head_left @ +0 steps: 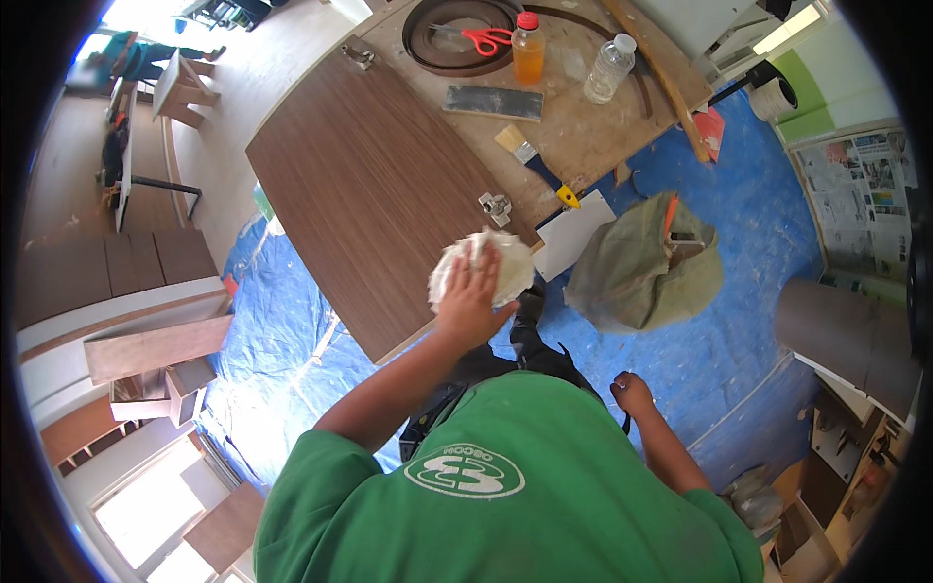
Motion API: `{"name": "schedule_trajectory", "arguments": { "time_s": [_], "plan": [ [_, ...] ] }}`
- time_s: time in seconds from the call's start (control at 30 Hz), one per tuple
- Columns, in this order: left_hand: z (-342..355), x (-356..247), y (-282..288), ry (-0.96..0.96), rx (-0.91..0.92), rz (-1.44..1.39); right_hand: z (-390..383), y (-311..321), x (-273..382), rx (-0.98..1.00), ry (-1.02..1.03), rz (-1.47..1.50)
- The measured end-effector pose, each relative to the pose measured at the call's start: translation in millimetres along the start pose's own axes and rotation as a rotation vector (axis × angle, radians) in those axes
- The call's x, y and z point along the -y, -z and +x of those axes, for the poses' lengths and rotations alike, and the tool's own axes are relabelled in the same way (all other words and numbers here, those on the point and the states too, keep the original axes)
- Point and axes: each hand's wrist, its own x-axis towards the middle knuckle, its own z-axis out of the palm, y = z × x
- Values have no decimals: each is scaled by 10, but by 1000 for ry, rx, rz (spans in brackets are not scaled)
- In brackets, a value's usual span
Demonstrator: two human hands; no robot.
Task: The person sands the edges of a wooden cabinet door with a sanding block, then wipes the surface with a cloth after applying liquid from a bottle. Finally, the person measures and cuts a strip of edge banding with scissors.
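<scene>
I judge this to be a wiping step: my left hand (473,291) lies over a pale, ragged-edged cloth (512,270) at the near right corner of the brown wood-grain panel (360,185), which rests on the worktable (598,131). Part of the cloth reaches past the panel's edge. To my mind the next move calls for light, even pressure along the grain, with care around the 2 metal hinges: the near hinge (496,208), just beyond the cloth, and the far hinge (360,55) at the opposite corner.

My left hand is laid out flat, palm down, its fingers extended and the thumb apart from them; it pinches nothing. My right hand (634,393) hangs over the blue sheet (753,219), well apart from the panel, its fingers curled; I cannot tell whether they close on anything. Ahead of it sits a green-grey bag (622,277). A brush (537,167) lies to the right of the panel.
</scene>
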Motion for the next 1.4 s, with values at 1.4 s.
{"name": "schedule_trajectory", "arguments": {
  "time_s": [1.4],
  "plan": [
    [-775, 1421, -538, 362, -204, 207, 243, 149, 147, 6, 35, -45]
  ]
}}
